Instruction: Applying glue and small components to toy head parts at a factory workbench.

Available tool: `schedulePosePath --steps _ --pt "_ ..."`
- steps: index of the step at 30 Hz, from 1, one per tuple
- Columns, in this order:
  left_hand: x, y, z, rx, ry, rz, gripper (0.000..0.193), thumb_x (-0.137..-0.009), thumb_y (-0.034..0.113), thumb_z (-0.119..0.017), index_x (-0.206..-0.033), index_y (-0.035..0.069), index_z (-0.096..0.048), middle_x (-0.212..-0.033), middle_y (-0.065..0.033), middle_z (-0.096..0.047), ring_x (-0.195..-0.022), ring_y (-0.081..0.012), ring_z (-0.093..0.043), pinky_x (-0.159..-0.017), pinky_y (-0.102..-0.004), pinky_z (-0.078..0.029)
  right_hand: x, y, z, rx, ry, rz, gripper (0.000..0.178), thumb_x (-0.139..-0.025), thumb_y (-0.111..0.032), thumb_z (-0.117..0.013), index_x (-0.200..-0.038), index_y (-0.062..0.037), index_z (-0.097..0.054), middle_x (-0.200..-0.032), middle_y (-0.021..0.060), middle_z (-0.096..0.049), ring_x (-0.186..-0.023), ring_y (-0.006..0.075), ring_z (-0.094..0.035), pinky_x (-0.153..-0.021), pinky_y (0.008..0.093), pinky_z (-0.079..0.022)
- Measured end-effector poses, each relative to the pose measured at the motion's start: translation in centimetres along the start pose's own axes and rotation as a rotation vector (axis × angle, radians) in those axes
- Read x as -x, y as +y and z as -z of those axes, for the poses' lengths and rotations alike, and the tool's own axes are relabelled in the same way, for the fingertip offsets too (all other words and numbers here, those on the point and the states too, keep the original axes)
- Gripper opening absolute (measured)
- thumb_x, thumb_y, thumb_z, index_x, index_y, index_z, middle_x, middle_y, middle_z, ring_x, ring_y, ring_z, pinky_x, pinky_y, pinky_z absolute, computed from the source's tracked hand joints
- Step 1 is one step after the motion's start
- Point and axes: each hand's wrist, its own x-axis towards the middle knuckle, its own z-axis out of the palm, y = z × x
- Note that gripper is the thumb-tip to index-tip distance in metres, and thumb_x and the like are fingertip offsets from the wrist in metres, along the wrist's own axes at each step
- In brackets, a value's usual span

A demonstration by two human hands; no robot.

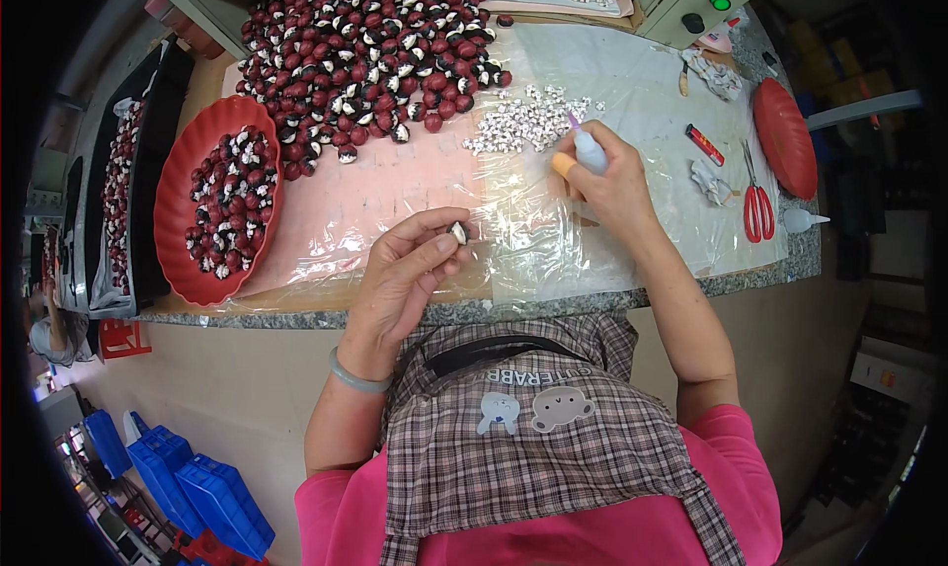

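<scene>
Between the thumb and fingers of my left hand [405, 270] is a small round black-and-white piece [458, 233], held above the near part of the plastic-covered table [395, 186]. My right hand [617, 186] grips a small squeeze bottle [591, 152], pale with a purple nozzle tip. A yellow-orange finger cover [563, 164] sits on one finger of that hand. The nozzle points away from me, beside a scatter of small white pieces with dark marks [523, 121]. Farther back on the left spreads a large heap of dark red, black and white balls [365, 57].
A scalloped red tray [170, 210] of similar balls stands at left. On the right lie red-handled scissors [758, 210], a red tube [704, 143], crumpled tissue [713, 76], a red dish [785, 136] and another nozzle bottle [802, 219]. A box with buttons [681, 3] stands behind.
</scene>
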Motion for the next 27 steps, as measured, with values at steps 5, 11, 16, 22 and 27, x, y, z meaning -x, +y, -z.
schedulePosePath --steps 5,11,16,22,27 --pt "-0.3 -0.3 0.4 0.007 -0.047 -0.013 0.03 -0.088 0.003 -0.061 -0.117 -0.003 -0.059 -0.1 -0.0102 -0.064 -0.079 -0.01 -0.059 -0.071 -0.0191 -0.049 -1.3 0.7 -0.7 0.491 0.158 0.481 0.018 -0.076 -0.004 -0.069 -0.094 -0.0024 -0.066 -0.085 0.0078 -0.062 -0.073 0.0216 -0.061 -0.066 0.0311 -0.048" --pt "-0.2 -0.3 0.4 0.002 -0.067 -0.026 0.03 -0.088 0.003 -0.06 -0.118 -0.003 -0.058 -0.101 -0.01 -0.064 -0.081 -0.0098 -0.059 -0.071 -0.019 -0.048 -1.2 -0.3 -0.2 0.616 -0.115 0.463 0.022 -0.074 -0.005 -0.07 -0.095 -0.0008 -0.067 -0.084 0.0105 -0.06 -0.076 0.0267 -0.061 -0.07 0.0347 -0.047" --pt "-0.2 -0.4 0.2 -0.033 -0.059 -0.019 0.03 -0.089 0.002 -0.059 -0.119 -0.002 -0.058 -0.102 -0.0078 -0.064 -0.08 -0.0081 -0.057 -0.071 -0.0188 -0.047 -1.7 -0.4 0.0 0.618 -0.099 0.464 0.021 -0.074 -0.004 -0.069 -0.096 -0.0009 -0.067 -0.085 0.0083 -0.063 -0.071 0.0217 -0.06 -0.065 0.0322 -0.047" --pt "-0.2 -1.0 -0.2 -0.121 -0.049 -0.036 0.03 -0.092 0.006 -0.057 -0.122 0.001 -0.056 -0.099 -0.0068 -0.065 -0.078 -0.0063 -0.056 -0.066 -0.0177 -0.046 1.0 -2.6 0.1 -0.072 -0.305 -0.157 0.007 -0.083 -0.005 -0.064 -0.089 -0.0008 -0.065 -0.08 0.0066 -0.066 -0.061 0.009 -0.058 -0.052 0.0227 -0.046" --pt "0.2 -1.0 -1.8 -0.329 -0.067 -0.052 0.03 -0.095 0.011 -0.053 -0.125 0.006 -0.053 -0.096 -0.0034 -0.064 -0.07 -0.0027 -0.045 -0.059 -0.015 -0.038 3.3 -2.2 -1.2 -0.445 -0.341 -0.067 0.011 -0.084 -0.004 -0.066 -0.092 0.0016 -0.061 -0.079 0.0087 -0.065 -0.062 0.0108 -0.061 -0.05 0.0222 -0.049"
